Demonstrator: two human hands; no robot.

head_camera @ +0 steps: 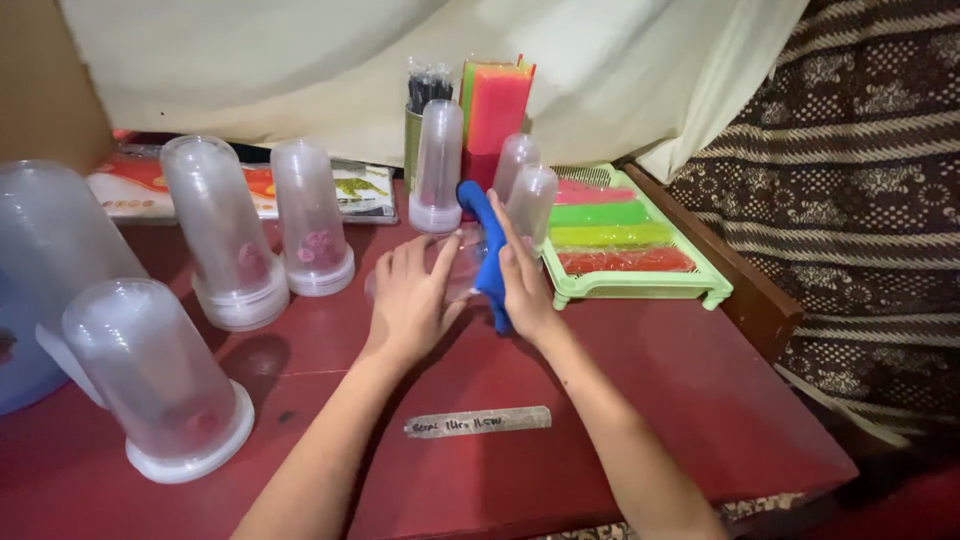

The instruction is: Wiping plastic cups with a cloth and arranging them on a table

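Note:
My left hand [408, 296] rests on a clear plastic container [462, 262] lying on its side on the dark red table [700, 400], fingers spread over it. My right hand [522, 282] grips a blue handled tool [485, 240] that stands against the container's right side. Just behind the hands stand two upside-down clear plastic jars [530, 205], and a taller one [438, 165] is to their left.
Several more upside-down clear jars [225, 235] stand at the left, one large [160, 385] near the front. A green tray [690, 285] with coloured packs sits at the right by the table edge. Coloured packs [497, 110], a tin of dark sticks [426, 90] and a cloth backdrop are behind.

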